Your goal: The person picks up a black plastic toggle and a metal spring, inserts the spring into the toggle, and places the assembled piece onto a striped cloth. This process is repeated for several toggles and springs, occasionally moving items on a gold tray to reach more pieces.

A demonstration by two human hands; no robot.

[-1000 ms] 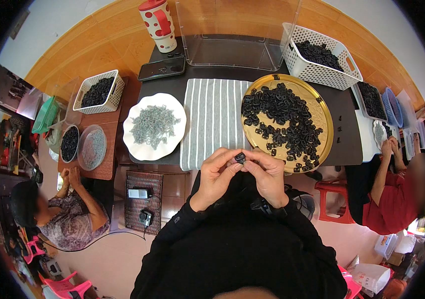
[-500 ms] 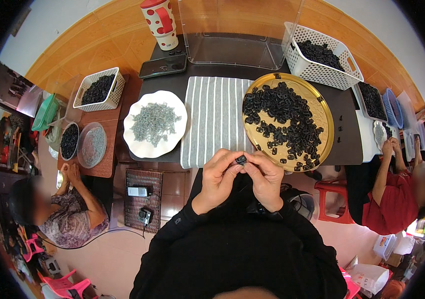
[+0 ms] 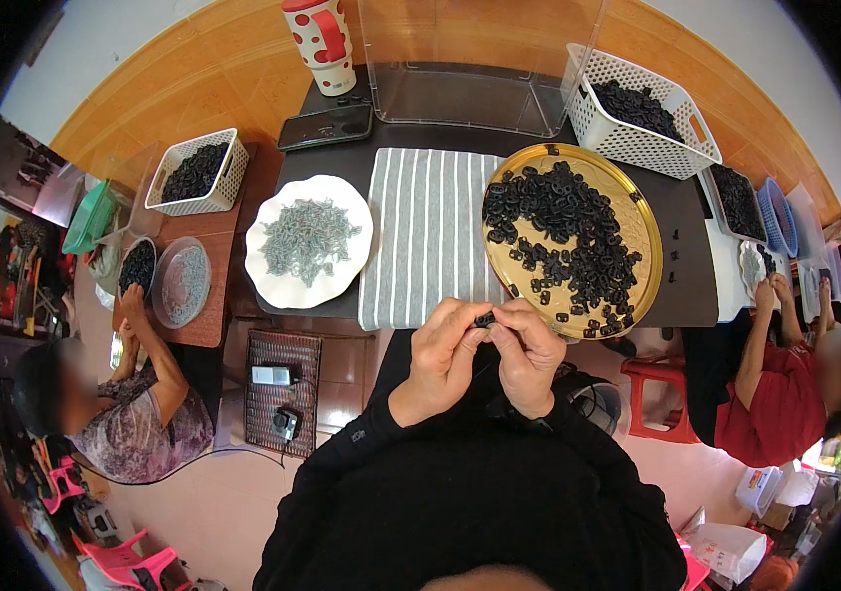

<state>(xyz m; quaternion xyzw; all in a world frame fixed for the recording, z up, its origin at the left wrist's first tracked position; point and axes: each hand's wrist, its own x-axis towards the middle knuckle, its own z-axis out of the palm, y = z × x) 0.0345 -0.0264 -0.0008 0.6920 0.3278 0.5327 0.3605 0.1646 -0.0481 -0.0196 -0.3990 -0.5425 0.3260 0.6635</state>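
A small black piece (image 3: 484, 320) sits pinched between the fingertips of my left hand (image 3: 438, 357) and my right hand (image 3: 531, 362). Both hands are closed and meet over the near edge of a grey-and-white striped cloth (image 3: 420, 241). Their fingers hide most of the piece. Right of the cloth lies a round gold tray (image 3: 647, 241), heaped with similar black pieces (image 3: 558, 202). On the left stands a scalloped white plate (image 3: 259, 264) bearing a pile of small, clear greyish pieces (image 3: 307, 241).
Behind are a phone (image 3: 326, 128), a red-dotted tumbler (image 3: 322, 47), a clear box (image 3: 470, 98) and a white basket (image 3: 691, 158) of black pieces. Co-workers sit at either side, by a brown table (image 3: 205, 330) and a red stool (image 3: 659, 399).
My hands have shifted slightly, and the black piece is turned differently between my fingertips. The co-worker on the left has moved a hand up to the bowl of black pieces.
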